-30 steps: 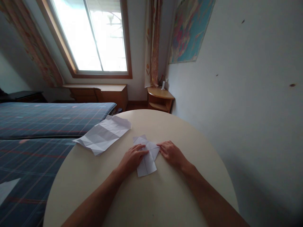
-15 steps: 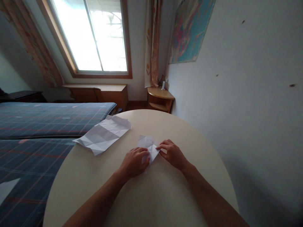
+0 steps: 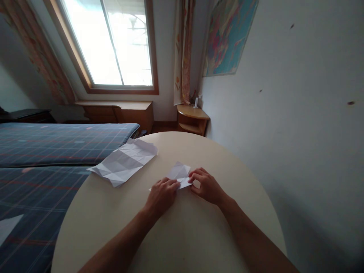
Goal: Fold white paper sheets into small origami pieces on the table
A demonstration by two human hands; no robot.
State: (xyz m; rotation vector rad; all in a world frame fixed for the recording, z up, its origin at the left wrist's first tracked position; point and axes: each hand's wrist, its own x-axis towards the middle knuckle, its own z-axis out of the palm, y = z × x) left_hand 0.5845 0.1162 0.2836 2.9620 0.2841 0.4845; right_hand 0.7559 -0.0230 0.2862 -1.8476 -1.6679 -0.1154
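Note:
A small piece of folded white paper (image 3: pixel 178 171) lies on the round cream table (image 3: pixel 182 235), between my two hands. My left hand (image 3: pixel 164 192) rests over its left side with the fingers closed on it, and a pale tip of paper pokes out left of the knuckles. At the right corner, my right hand (image 3: pixel 205 185) pinches the paper between thumb and forefinger. Part of the folded paper is hidden under my left fingers.
A larger creased white sheet (image 3: pixel 125 161) lies at the table's far left edge. Beside the table stands a bed with a blue plaid cover (image 3: pixel 65 146). The white wall (image 3: pixel 298 144) is to the right. A wooden corner shelf (image 3: pixel 193 112) stands behind.
The folded paper has turned between my hands, its upper flap now pointing up and right. My left hand has shifted slightly left; the right hand still pinches the right corner.

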